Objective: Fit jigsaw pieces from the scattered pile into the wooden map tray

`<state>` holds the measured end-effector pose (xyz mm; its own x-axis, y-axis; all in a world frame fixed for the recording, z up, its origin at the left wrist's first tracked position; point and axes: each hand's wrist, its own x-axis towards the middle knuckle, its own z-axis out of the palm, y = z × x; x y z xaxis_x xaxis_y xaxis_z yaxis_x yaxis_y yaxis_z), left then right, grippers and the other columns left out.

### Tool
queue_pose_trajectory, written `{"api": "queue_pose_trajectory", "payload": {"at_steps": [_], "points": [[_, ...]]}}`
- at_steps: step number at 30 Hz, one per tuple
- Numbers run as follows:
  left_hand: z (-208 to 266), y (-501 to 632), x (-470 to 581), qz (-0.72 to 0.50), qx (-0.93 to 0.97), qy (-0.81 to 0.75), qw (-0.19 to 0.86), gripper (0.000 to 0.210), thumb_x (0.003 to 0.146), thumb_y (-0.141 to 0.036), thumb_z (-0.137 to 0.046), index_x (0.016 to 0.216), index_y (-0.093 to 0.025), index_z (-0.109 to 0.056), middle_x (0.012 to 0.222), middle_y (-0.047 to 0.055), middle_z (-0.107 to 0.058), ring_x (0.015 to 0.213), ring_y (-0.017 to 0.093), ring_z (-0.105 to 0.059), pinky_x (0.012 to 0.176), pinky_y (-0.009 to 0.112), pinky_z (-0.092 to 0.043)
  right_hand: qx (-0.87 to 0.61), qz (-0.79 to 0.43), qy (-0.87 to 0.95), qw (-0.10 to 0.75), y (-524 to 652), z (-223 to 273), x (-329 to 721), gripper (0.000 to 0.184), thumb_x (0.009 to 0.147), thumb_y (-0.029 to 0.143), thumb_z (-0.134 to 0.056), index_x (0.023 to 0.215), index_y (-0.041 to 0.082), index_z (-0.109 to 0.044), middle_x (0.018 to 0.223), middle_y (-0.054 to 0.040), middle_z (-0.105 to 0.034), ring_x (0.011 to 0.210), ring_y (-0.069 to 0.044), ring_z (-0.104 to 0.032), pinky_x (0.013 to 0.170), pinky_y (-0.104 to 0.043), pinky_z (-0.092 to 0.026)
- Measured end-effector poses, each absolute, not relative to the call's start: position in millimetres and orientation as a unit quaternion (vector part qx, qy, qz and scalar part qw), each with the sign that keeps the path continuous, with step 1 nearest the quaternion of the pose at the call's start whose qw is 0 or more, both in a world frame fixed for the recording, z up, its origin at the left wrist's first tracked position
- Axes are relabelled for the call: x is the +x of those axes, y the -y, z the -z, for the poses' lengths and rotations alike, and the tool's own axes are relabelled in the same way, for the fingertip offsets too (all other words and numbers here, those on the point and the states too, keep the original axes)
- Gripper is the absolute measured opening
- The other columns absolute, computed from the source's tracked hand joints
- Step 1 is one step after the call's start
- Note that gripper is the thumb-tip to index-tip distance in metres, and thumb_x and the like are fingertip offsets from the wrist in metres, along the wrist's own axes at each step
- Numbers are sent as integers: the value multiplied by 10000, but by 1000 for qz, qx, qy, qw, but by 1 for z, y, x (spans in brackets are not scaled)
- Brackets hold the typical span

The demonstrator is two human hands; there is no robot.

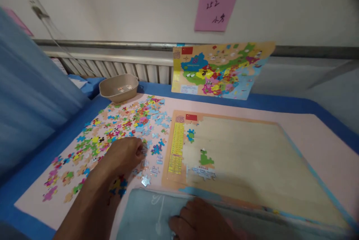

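Observation:
My left hand point(127, 150) is over the loose jigsaw pieces point(102, 139) on the pale pink sheet, its fingers curled downward. Whatever its fingertips hold, if anything, is hidden. Low in the view, my right hand point(199, 219) lies on a grey-blue cloth point(148, 210) with its fingers bent in; what they may hold cannot be made out. Right of my left hand is the puzzle board point(238, 154), with a printed border, a few blue and green pieces joined at its left, and a green cluster point(206, 158). Purple-blue joined pieces point(157, 147) lie between hand and board.
A beige basin point(119, 87) stands behind the pieces. A colourful map picture point(218, 71) leans upright at the back, below a pink note point(218, 6) on the wall. A blue curtain point(36, 79) hangs at left, and a radiator point(151, 70) runs behind.

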<state>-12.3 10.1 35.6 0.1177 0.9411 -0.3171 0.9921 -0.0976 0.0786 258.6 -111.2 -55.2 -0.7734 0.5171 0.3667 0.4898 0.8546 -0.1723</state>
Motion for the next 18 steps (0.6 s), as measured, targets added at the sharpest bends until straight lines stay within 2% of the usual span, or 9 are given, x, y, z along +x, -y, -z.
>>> {"api": "queue_pose_trajectory", "payload": {"at_steps": [4, 12, 18], "points": [[-41, -8, -11, 116, 727, -667, 115, 124, 854, -312, -592, 775, -242, -657, 816, 38, -727, 744, 210, -633, 621, 309, -282, -260, -31, 949, 174, 111, 51, 255, 276, 1044, 326, -618, 830, 247, -462, 645, 66, -575, 616, -158, -437, 615, -367, -243], [-43, -4, -12, 108, 732, -662, 116, 112, 846, -245, -583, 815, -243, -690, 844, 45, -743, 771, 221, -653, 649, 305, -311, -273, -46, 948, 157, 114, 45, 256, 265, 1002, 330, -674, 848, 249, -474, 678, 67, -591, 644, -158, -466, 626, -362, -263], [-46, -1, -15, 85, 742, -657, 103, 120, 824, -197, -564, 807, -234, -677, 863, 49, -750, 795, 219, -658, 652, 311, -309, -258, -13, 944, 205, 109, 54, 257, 225, 1066, 272, -571, 865, 242, -476, 682, 60, -581, 630, -157, -479, 622, -360, -283]]}}
